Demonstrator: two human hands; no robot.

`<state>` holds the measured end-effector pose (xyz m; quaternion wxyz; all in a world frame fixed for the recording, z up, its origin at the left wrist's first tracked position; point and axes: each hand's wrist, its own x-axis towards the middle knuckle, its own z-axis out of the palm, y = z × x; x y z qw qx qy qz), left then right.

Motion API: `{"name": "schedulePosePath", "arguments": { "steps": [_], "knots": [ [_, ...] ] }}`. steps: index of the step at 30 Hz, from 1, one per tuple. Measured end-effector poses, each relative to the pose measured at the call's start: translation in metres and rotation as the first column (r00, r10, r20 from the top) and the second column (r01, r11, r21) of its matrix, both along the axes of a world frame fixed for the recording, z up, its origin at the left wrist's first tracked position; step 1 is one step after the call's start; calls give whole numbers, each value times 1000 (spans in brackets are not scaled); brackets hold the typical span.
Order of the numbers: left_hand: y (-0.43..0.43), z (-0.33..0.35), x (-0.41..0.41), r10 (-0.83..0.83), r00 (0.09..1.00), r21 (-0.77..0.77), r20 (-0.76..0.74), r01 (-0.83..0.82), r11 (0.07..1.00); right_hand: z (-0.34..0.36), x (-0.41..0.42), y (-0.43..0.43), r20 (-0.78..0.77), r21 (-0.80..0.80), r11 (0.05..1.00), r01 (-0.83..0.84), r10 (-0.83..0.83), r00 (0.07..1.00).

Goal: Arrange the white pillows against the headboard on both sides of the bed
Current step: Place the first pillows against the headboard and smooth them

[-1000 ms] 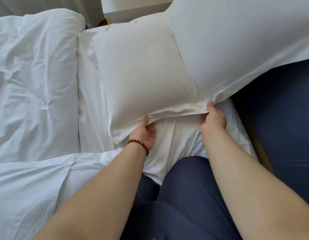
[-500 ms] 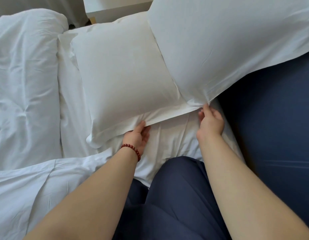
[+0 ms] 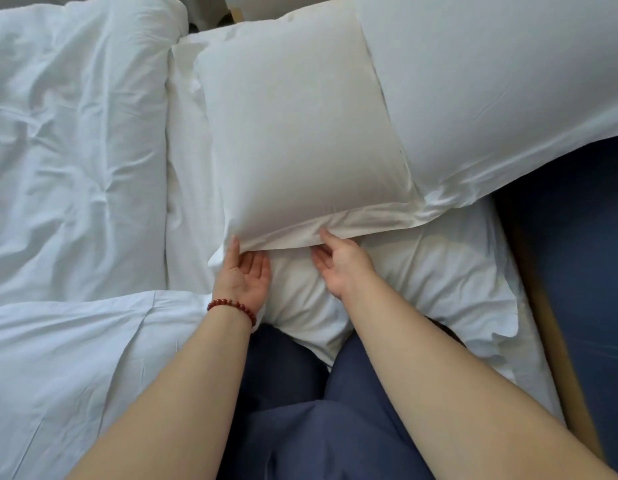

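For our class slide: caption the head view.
Left hand and right hand touch the near edge of the white pillow.

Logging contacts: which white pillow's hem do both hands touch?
The middle square pillow: left hand and right hand touch its near hem. The larger pillow on the right is untouched.
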<state>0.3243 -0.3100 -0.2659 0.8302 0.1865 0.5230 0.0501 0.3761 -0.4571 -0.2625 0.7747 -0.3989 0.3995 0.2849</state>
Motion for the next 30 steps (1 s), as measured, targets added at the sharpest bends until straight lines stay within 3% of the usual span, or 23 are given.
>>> {"name": "schedulePosePath", "arguments": {
  "steps": [4,8,10,12,15,19,23,27,30],
  "knots": [
    [35,3,-5,25,1000,41,-15,-24,999,-11,-9,1,41,-122,981,152,-148,988],
    [50,5,-9,-92,996,106,-21,93,990,-11,-28,26,-19,72,995,71,-70,997],
    [58,5,-9,-135,990,80,-29,137,987,-6,-28,44,-29,81,996,40,-37,999],
    [69,2,-8,-188,981,111,-50,192,975,-1,-25,54,-26,-98,994,53,-56,998],
    [82,-2,-8,-228,967,288,-115,252,924,9,-33,53,50,-487,872,-51,86,995],
    [84,-2,-22,-249,961,297,-123,275,914,36,-41,48,75,-497,857,-135,197,977],
    [94,-4,5,-405,908,139,-108,417,898,56,-6,56,297,-557,818,-142,356,886],
    [103,1,56,-508,853,137,-120,521,843,64,52,73,463,-543,830,-129,423,779],
    [110,6,81,-454,868,200,-199,490,848,62,80,82,509,-656,746,-114,549,663]
  ]
}}
